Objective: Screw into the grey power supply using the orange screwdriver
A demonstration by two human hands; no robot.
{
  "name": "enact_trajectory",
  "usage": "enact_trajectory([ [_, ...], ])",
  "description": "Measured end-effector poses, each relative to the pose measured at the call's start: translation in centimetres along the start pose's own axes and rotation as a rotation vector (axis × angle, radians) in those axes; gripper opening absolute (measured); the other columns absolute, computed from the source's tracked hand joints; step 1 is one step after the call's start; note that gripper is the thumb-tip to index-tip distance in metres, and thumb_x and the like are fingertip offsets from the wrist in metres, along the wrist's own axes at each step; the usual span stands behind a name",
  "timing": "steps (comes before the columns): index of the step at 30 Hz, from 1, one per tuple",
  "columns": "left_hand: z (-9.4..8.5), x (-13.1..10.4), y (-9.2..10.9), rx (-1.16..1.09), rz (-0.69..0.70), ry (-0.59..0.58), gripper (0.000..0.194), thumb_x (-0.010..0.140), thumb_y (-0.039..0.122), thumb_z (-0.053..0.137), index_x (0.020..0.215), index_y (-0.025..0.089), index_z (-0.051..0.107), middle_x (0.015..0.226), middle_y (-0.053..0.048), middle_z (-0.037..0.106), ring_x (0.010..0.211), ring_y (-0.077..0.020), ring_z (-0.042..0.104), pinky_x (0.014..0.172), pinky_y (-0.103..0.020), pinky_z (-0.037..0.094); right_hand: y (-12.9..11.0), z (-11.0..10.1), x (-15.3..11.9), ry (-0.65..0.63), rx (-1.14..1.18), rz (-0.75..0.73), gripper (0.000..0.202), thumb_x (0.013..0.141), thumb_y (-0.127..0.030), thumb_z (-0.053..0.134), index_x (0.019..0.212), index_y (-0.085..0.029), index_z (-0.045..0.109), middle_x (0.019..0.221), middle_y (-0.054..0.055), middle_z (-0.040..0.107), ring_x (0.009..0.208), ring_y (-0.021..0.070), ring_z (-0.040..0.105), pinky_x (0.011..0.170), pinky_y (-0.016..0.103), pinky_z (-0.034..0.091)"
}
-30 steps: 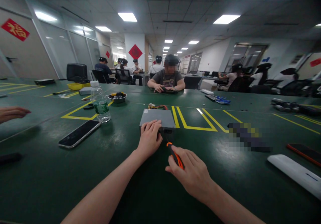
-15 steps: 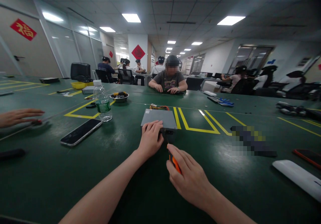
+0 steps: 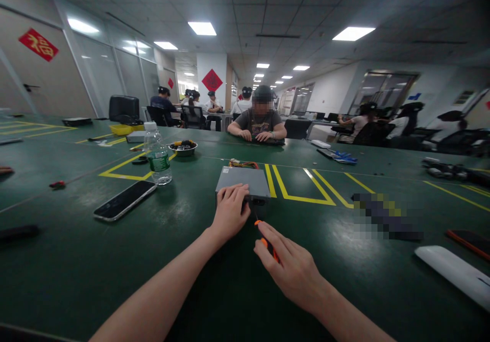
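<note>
A grey metal box (image 3: 252,178) with a socket in its near face lies on the green table, coloured wires (image 3: 244,164) bunched behind it. My left hand (image 3: 231,210) grips its near left part, fingers on the top and thumb by the front face. Just in front of the box, my right hand (image 3: 287,260) holds an orange and black screwdriver (image 3: 274,252). Its thin shaft points up at the near face; whether the tip touches is too small to tell.
Left of the box are a phone (image 3: 125,200), a water bottle (image 3: 158,159) and a metal bowl (image 3: 182,148) of tools. A white device (image 3: 454,275) lies at the right. Across the table sits a person (image 3: 260,120). Yellow tape (image 3: 306,197) marks the tabletop.
The screwdriver handle has turned within my right hand's fingers. My left hand stays on the box. At the far left, another person's hand has drawn back from a small red item.
</note>
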State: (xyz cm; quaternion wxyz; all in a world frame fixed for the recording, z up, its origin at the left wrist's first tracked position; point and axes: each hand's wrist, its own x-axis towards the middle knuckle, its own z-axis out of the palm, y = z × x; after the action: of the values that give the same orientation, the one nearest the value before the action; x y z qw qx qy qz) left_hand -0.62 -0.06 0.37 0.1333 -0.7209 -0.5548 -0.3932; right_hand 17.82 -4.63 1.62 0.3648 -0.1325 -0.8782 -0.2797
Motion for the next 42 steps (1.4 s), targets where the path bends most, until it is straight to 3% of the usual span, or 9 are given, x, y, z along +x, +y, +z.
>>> enact_trajectory([
  [4,0.1,0.0,0.1,0.006,-0.004,0.010,0.025,0.078,0.016,0.052,0.102,0.023,0.051,0.120,-0.002,0.059,0.116,-0.0203,0.046,0.097,-0.040,0.028,0.2,-0.2,0.2,0.022,-0.037,0.050,0.010,0.089,-0.023,0.051,0.093,-0.015,0.054,0.101,0.017,0.064,0.089,0.0203,0.065,0.074,0.030,0.054],
  [10,0.2,0.0,0.1,0.013,-0.006,0.012,0.024,0.080,0.018,0.052,0.103,0.023,0.051,0.119,-0.002,0.060,0.115,-0.0205,0.047,0.097,-0.040,0.028,-0.2,-0.1,0.2,-0.029,0.016,0.033,0.018,0.088,-0.008,0.040,0.101,-0.014,0.051,0.114,0.020,0.058,0.113,0.0253,0.053,0.082,0.035,0.052],
  [15,0.1,0.1,0.2,0.026,-0.012,0.013,0.024,0.079,0.017,0.053,0.101,0.023,0.052,0.120,-0.002,0.059,0.114,-0.0209,0.047,0.096,-0.040,0.030,0.3,-0.2,0.1,0.010,-0.013,0.079,0.008,0.089,-0.020,0.051,0.096,-0.016,0.052,0.105,0.017,0.062,0.091,0.0196,0.064,0.075,0.031,0.054],
  [18,0.2,0.1,0.2,0.028,-0.010,0.020,0.025,0.079,0.017,0.053,0.103,0.023,0.051,0.118,-0.002,0.060,0.114,-0.0204,0.048,0.096,-0.040,0.030,0.1,-0.3,0.3,-0.005,0.023,0.103,0.008,0.089,-0.016,0.046,0.095,-0.015,0.051,0.110,0.019,0.059,0.103,0.0239,0.059,0.081,0.036,0.053],
  [22,0.2,0.1,0.2,0.034,-0.003,0.010,0.024,0.080,0.018,0.053,0.104,0.023,0.051,0.118,-0.003,0.060,0.115,-0.0204,0.047,0.096,-0.039,0.029,0.0,-0.2,0.3,-0.011,0.033,0.010,0.020,0.088,-0.006,0.040,0.102,-0.014,0.050,0.113,0.019,0.057,0.114,0.0249,0.052,0.083,0.035,0.052],
  [28,0.2,0.1,0.2,0.028,-0.019,0.014,0.021,0.081,0.019,0.053,0.101,0.023,0.052,0.119,-0.002,0.059,0.114,-0.0206,0.047,0.095,-0.040,0.029,0.5,-0.1,0.2,0.036,0.006,0.090,0.009,0.089,-0.023,0.052,0.094,-0.015,0.051,0.101,0.017,0.063,0.094,0.0212,0.063,0.076,0.031,0.055],
  [34,0.3,0.2,0.0,0.015,-0.025,0.007,0.021,0.082,0.019,0.052,0.102,0.024,0.052,0.117,-0.002,0.060,0.114,-0.0210,0.047,0.095,-0.041,0.029,0.1,0.4,-0.2,-0.025,0.038,0.072,0.015,0.088,-0.008,0.043,0.101,-0.013,0.048,0.116,0.020,0.057,0.115,0.0251,0.052,0.085,0.037,0.052],
  [39,0.3,0.2,0.0,0.011,-0.033,0.009,0.021,0.082,0.018,0.052,0.102,0.024,0.052,0.119,-0.002,0.059,0.115,-0.0209,0.047,0.094,-0.040,0.030,0.7,0.0,0.0,0.070,-0.008,0.115,0.013,0.090,-0.022,0.051,0.099,-0.013,0.048,0.099,0.018,0.065,0.086,0.0194,0.066,0.071,0.029,0.056],
  [42,0.3,0.2,0.0,0.012,-0.031,0.012,0.021,0.082,0.018,0.052,0.103,0.024,0.052,0.117,-0.002,0.060,0.114,-0.0206,0.047,0.094,-0.040,0.030,0.7,-0.3,0.2,0.043,0.023,0.143,0.014,0.091,-0.023,0.048,0.100,-0.013,0.046,0.101,0.019,0.064,0.090,0.0212,0.065,0.073,0.032,0.056],
])
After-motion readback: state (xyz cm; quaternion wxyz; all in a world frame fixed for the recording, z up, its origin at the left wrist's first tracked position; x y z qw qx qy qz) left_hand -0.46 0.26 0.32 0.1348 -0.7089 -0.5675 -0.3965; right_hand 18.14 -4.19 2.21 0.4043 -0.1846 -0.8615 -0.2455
